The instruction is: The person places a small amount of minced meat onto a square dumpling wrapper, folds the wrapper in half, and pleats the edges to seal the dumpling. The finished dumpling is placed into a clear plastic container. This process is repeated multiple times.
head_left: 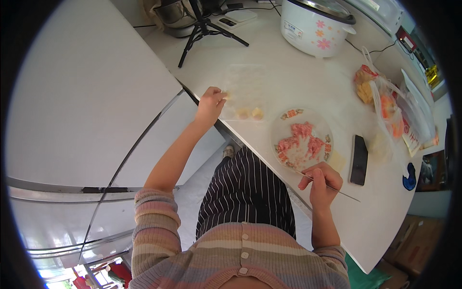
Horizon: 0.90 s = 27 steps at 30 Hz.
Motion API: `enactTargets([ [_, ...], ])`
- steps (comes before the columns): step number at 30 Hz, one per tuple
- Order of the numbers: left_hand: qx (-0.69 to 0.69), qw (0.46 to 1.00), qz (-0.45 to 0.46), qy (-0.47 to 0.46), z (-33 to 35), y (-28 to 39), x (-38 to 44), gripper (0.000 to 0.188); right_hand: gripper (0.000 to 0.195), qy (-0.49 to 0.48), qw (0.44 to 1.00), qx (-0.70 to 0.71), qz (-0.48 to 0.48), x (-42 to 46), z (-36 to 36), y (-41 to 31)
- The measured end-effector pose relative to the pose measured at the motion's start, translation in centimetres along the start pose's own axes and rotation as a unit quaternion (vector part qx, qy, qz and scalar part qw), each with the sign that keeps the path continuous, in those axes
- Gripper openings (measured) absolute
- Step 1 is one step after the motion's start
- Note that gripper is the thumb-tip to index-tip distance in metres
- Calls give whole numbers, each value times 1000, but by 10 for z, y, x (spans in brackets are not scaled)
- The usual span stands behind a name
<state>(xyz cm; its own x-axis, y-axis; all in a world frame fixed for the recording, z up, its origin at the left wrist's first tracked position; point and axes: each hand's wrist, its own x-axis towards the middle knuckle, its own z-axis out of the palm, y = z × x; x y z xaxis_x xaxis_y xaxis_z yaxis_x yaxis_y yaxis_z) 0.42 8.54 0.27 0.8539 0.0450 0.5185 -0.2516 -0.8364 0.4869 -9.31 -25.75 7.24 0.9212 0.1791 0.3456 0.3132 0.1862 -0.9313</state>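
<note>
At the left edge of a clear plastic tray (245, 79), my left hand (212, 103) pinches a small pale piece, which its fingers partly hide; it looks like a wonton. Two wrapped dumplings or wontons (257, 113) sit in the tray's near part. My right hand (321, 180) grips a thin metal stick (344, 195) just below a round plate (276, 124) with a patterned rim. Raw minced meat (301, 130) lies spread on that plate. Pale square wrappers (338, 161) lie on the counter beside the plate, near my right hand.
A black phone (358, 160) lies right of the plate. Plastic bags of food (388, 108) stand at the right. A rice cooker (316, 30), a kitchen scale (238, 18) and a black tripod (204, 27) stand at the back. The counter's front edge (260, 158) runs diagonally before me, beside a white refrigerator (90, 90).
</note>
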Motion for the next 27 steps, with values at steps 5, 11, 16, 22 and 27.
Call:
enactTargets([
  [5,75,995,26,-63,0,13,-17,24,19,-6,1000,-8,21,-3,-8,5],
  [11,96,991,-27,-89,-2,24,-26,17,18,-7,1000,16,17,-4,-7,10],
  [16,25,998,-50,-34,6,21,-28,7,17,-6,1000,19,24,-4,-7,9],
  [22,58,997,-25,-52,6,21,-25,5,17,-4,999,12,30,-5,-9,8],
  [27,96,985,-44,-136,7,18,-15,7,16,-5,999,12,29,-5,-9,10],
])
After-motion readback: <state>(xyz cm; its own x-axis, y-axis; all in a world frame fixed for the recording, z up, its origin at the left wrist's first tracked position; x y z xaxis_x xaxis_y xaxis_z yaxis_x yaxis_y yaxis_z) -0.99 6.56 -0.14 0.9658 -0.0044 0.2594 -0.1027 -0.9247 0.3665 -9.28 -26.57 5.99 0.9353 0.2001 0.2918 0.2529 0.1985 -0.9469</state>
